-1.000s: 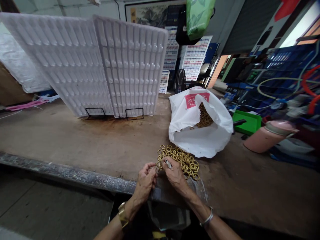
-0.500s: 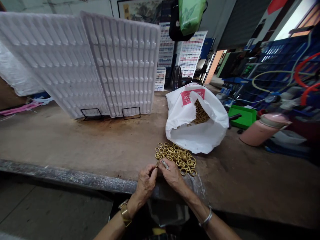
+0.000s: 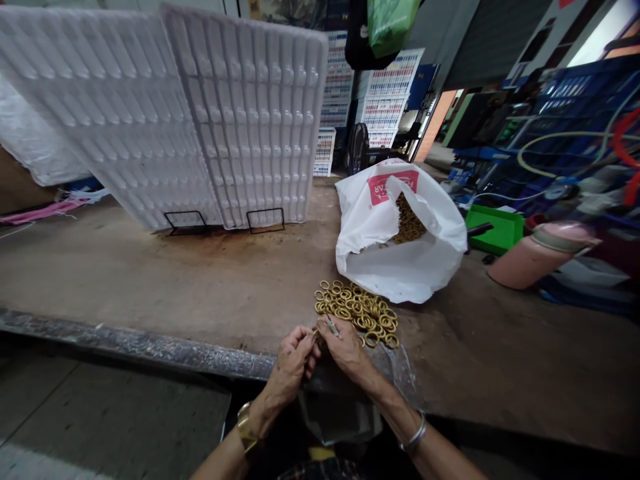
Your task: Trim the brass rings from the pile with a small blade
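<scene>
Near the table's front edge my two hands meet. My left hand (image 3: 293,357) pinches a small brass ring (image 3: 315,331), partly hidden by the fingers. My right hand (image 3: 345,350) is closed around a small silvery metal tool (image 3: 331,325); its tip points at the ring, and its kind is not clear. Just beyond my right hand lies a loose pile of brass rings (image 3: 357,307). Behind the pile, a white plastic sack (image 3: 405,273) with red print gapes open, with more rings (image 3: 409,223) inside.
Two white moulded trays (image 3: 265,120) lean upright at the back left on black wire stands (image 3: 266,220). To the right are a pink bottle (image 3: 543,257) and a green tray (image 3: 495,228). The worn front edge of the table (image 3: 150,350) runs below.
The view has shifted slightly, so the table things sit a little higher and farther right. My left fingers have shifted on the ring; my right hand still grips the silvery tool.
</scene>
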Tool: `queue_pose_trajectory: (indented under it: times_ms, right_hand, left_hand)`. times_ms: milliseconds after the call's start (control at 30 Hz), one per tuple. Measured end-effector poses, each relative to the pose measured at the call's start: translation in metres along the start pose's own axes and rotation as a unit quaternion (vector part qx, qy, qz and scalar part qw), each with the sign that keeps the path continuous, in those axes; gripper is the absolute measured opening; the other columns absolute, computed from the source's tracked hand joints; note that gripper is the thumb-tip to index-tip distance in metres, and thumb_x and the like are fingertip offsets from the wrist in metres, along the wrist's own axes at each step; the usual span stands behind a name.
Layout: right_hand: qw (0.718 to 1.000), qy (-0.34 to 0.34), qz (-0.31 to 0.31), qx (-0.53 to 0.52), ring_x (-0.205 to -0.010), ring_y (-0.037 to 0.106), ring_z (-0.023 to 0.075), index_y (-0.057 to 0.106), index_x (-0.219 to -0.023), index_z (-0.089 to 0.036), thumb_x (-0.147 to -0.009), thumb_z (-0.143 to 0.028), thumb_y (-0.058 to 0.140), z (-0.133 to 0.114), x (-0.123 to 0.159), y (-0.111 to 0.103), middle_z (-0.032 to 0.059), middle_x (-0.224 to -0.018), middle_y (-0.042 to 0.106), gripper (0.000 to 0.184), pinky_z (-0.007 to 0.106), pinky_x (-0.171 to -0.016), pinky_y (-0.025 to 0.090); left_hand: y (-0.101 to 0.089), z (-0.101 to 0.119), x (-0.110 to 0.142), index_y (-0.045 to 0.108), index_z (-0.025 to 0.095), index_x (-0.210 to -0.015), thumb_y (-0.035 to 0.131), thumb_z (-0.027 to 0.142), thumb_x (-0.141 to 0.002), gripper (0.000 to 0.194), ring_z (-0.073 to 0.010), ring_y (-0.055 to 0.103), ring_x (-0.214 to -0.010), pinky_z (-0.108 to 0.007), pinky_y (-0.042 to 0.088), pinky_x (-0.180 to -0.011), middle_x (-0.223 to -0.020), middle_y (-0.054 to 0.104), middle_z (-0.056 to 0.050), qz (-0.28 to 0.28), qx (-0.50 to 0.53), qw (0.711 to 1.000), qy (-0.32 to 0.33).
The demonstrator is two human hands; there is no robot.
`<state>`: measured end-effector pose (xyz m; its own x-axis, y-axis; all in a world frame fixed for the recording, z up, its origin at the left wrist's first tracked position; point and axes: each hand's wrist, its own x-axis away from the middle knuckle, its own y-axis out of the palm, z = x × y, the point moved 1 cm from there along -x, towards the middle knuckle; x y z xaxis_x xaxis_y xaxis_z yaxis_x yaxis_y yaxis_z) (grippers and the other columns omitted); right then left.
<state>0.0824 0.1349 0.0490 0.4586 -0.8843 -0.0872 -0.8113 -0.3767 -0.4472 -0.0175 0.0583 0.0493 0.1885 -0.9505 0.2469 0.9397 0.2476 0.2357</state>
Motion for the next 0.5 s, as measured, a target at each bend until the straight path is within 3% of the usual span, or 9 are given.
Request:
queue_pose_trajectory:
  times_ms: [133, 267, 500]
  right_hand:
    - [0.997, -0.007, 0.016, 0.08, -0.054, 0.047, 0.0122, 0.055, -0.069, -0.018, -0.081, -0.03, 0.037, 0.004, 0.003, -0.002, 0.0, -0.058, 0.054, 0.024, 0.022, -0.053, 0.031]
    - [0.976, -0.048, -0.04, 0.209, -0.061, 0.053, 0.0134, 0.06, -0.078, -0.02, -0.076, -0.017, 0.04, 0.005, 0.013, -0.003, 0.0022, -0.067, 0.062, 0.02, 0.022, -0.055, 0.028]
    - [0.961, -0.052, -0.07, 0.261, -0.063, 0.054, 0.0135, 0.06, -0.081, -0.02, -0.072, -0.011, 0.04, 0.009, 0.018, 0.006, 0.0018, -0.07, 0.064, 0.024, 0.023, -0.055, 0.026]
  left_hand:
    - [-0.003, -0.002, 0.002, 0.046, 0.018, -0.075, 0.052, 0.05, -0.075, 0.033, -0.0043, 0.037, -0.04, -0.015, 0.028, -0.036, -0.062, 0.051, 0.004, 0.005, 0.003, 1.0, 0.012]
    - [-0.007, -0.001, 0.003, 0.047, 0.018, -0.076, 0.05, 0.049, -0.078, 0.032, -0.0039, 0.034, -0.039, -0.015, 0.027, -0.036, -0.06, 0.049, 0.005, 0.009, -0.005, 1.0, 0.029]
    - [-0.01, -0.002, 0.003, 0.045, 0.018, -0.072, 0.048, 0.051, -0.078, 0.033, -0.0038, 0.031, -0.036, -0.016, 0.025, -0.035, -0.051, 0.044, 0.007, 0.015, -0.029, 0.999, 0.04]
